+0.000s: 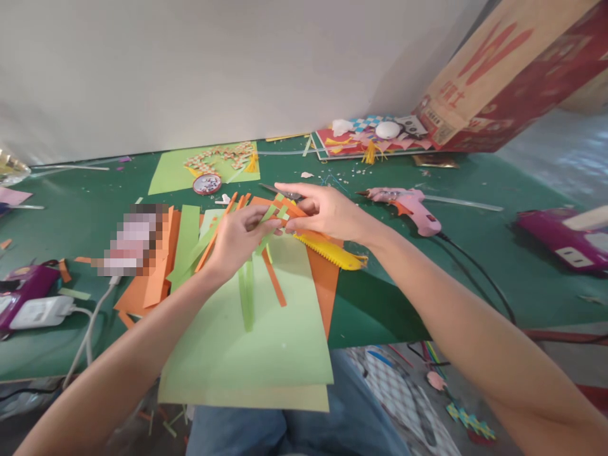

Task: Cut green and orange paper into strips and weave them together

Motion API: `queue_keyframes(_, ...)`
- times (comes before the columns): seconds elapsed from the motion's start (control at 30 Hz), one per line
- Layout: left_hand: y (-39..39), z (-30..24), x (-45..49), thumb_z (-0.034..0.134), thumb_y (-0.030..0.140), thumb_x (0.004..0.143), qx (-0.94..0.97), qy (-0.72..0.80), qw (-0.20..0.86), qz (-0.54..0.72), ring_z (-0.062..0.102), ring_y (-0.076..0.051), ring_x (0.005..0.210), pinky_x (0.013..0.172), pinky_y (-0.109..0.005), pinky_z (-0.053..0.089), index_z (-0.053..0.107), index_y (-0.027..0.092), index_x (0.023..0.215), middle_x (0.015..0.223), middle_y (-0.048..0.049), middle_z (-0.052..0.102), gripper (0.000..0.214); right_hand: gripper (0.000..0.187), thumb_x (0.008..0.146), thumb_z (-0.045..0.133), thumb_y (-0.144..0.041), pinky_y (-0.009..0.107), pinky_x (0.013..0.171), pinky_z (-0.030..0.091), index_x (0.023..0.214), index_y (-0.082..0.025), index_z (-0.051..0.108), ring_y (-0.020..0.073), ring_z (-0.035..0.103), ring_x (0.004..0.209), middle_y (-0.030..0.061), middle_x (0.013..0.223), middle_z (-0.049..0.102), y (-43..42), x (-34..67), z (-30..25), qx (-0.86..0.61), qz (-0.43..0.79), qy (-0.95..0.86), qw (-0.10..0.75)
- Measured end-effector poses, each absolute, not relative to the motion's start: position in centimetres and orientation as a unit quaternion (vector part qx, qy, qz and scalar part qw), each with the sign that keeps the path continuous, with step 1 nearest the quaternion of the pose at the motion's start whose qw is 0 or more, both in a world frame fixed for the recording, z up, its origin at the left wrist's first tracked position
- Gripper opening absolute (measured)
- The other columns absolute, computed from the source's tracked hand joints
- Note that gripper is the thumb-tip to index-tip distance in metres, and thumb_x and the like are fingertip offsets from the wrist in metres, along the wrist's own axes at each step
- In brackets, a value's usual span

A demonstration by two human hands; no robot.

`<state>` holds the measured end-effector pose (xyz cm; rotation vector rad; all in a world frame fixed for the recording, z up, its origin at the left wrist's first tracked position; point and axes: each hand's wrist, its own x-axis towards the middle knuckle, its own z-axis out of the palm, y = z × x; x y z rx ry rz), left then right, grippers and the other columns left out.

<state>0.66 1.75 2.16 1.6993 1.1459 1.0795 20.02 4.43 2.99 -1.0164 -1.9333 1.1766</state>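
Both hands meet above the paper on the table. My left hand (240,237) pinches a small woven piece of green and orange paper strips (282,209) from the left. My right hand (327,212) grips the same piece from the right with thumb and fingers. Below them lies a light green paper sheet (256,354), overhanging the table's front edge, with an orange sheet (325,297) partly beneath it. Green strips (246,297) and an orange strip (274,278) lie on the green sheet. A yellow tool with a ridged edge (332,251) rests under my right hand.
A pink glue gun (413,209) with its cord lies to the right, near a purple power strip (565,240). At left are a blurred-out phone (135,240) on a cable and orange papers (164,266). Behind are a bead dish (207,184) and a paper bag (494,76).
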Motion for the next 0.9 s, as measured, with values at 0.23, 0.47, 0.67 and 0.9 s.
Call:
queue_keyframes(0.23, 1.87, 2.02, 0.9, 0.079, 0.034, 0.068, 0.614, 0.502, 0.408, 0.452, 0.074, -0.023, 0.076, 0.07, -0.028, 0.055, 0.067, 0.017, 0.081, 0.074, -0.0026, 0.074, 0.025, 0.068, 0.076, 0.067, -0.016, 0.035, 0.068, 0.058, 0.141, -0.014, 0.047, 0.0163, 0.066, 0.064, -0.003, 0.064, 0.065, 4.33, 19.91, 3.3, -0.405, 0.423, -0.725, 0.363)
queue_keyframes(0.47, 1.82, 2.33, 1.0, 0.079, 0.038, 0.068, 0.618, 0.505, 0.409, 0.444, 0.073, -0.022, 0.073, 0.063, -0.026, 0.053, 0.067, 0.017, 0.076, 0.073, -0.0028, 0.073, 0.026, 0.061, 0.076, 0.066, -0.016, 0.035, 0.069, 0.058, 0.136, -0.017, 0.053, 0.0166, 0.066, 0.064, -0.0025, 0.065, 0.066, 4.27, 19.84, 3.4, -0.401, 0.436, -0.712, 0.377)
queue_keyframes(0.67, 1.74, 2.27, 0.7, 0.061, 0.046, 0.085, 0.666, 0.502, 0.367, 0.411, 0.067, -0.015, 0.064, 0.059, -0.023, 0.049, 0.072, 0.016, 0.074, 0.07, -0.0028, 0.073, 0.033, 0.061, 0.076, 0.068, -0.017, 0.035, 0.067, 0.057, 0.135, -0.019, 0.055, 0.0173, 0.065, 0.063, -0.0034, 0.064, 0.064, 4.32, 19.74, 3.05, -0.395, 0.459, -0.708, 0.363)
queue_keyframes(0.9, 1.99, 2.06, 0.77, 0.065, 0.042, 0.083, 0.635, 0.488, 0.396, 0.449, 0.066, -0.015, 0.059, 0.057, -0.023, 0.049, 0.07, 0.016, 0.07, 0.069, -0.0026, 0.072, 0.029, 0.059, 0.078, 0.069, -0.023, 0.036, 0.072, 0.058, 0.135, -0.015, 0.056, 0.0184, 0.07, 0.071, -0.0003, 0.071, 0.071, 4.0, 19.7, 3.63, -0.429, 0.444, -0.701, 0.355)
